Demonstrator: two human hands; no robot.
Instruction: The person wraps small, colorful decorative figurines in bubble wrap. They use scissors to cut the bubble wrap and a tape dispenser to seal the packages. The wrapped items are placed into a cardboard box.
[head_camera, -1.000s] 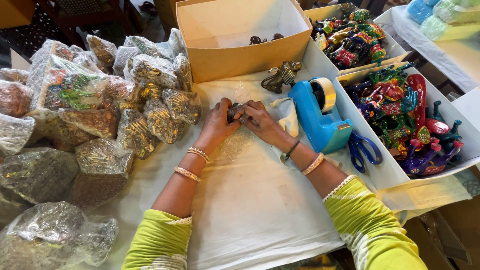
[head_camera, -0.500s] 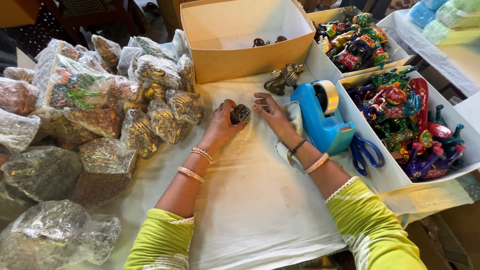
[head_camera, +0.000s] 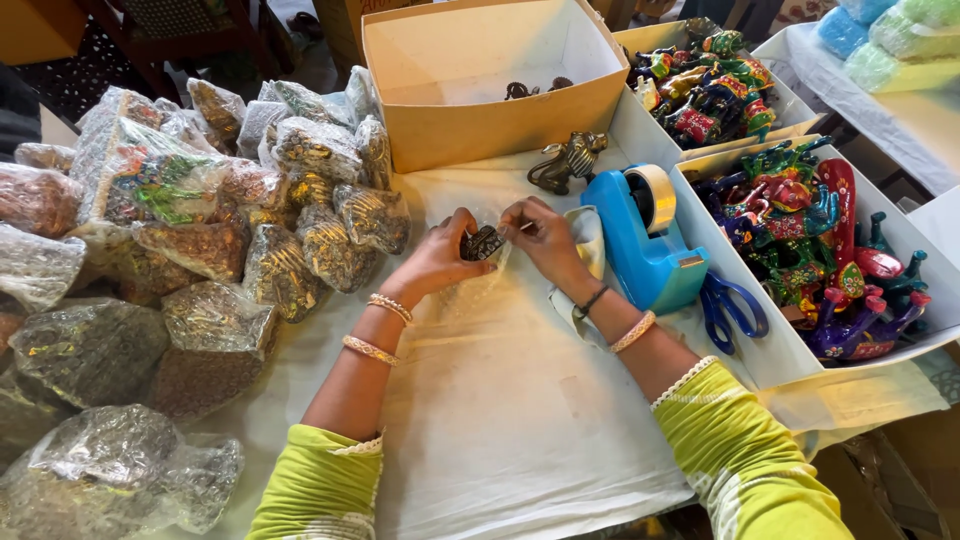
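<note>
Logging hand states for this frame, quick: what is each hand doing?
Left hand: closed on the small dark figurine.
Right hand: fingers pinched at the figurine's edge; what they grip cannot be told.

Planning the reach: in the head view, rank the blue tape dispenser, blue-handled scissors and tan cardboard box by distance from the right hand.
1. Blue tape dispenser, just right of the right hand.
2. Blue-handled scissors, farther right, beside the tray.
3. Tan cardboard box, up behind the hands.

Left hand (head_camera: 435, 262) half hides small dark figurine (head_camera: 483, 242).
</note>
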